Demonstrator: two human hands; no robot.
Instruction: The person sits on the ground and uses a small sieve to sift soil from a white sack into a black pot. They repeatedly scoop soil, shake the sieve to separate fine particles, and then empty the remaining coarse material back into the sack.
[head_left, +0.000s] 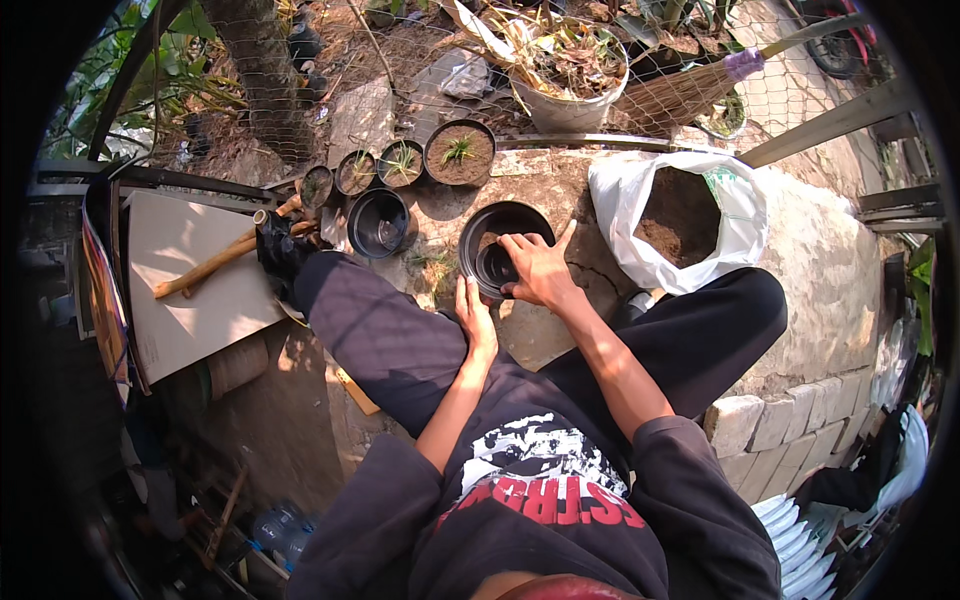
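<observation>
A large black plastic pot (541, 217) stands on the concrete before me, with a smaller black pot or cup (493, 264) inside it. My right hand (534, 268) reaches over the rim, its fingers on the smaller one. Against the large pot's near side rests my left hand (475, 315), fingers extended; whether it grips is unclear. To the left is another black pot (379, 223). Behind stand several potted small plants, the biggest a spiky green plant (458, 150) in soil. A white sack (742, 217) of dark soil (679, 217) is at the right.
Wire mesh fencing (420, 82) runs behind the pots. Beyond it are a white bucket (570, 112) of dry leaves and a broom (675, 86). Sticks (217, 262) lie across a pale board (187, 322) at left. Stacked blocks (772, 424) are at lower right.
</observation>
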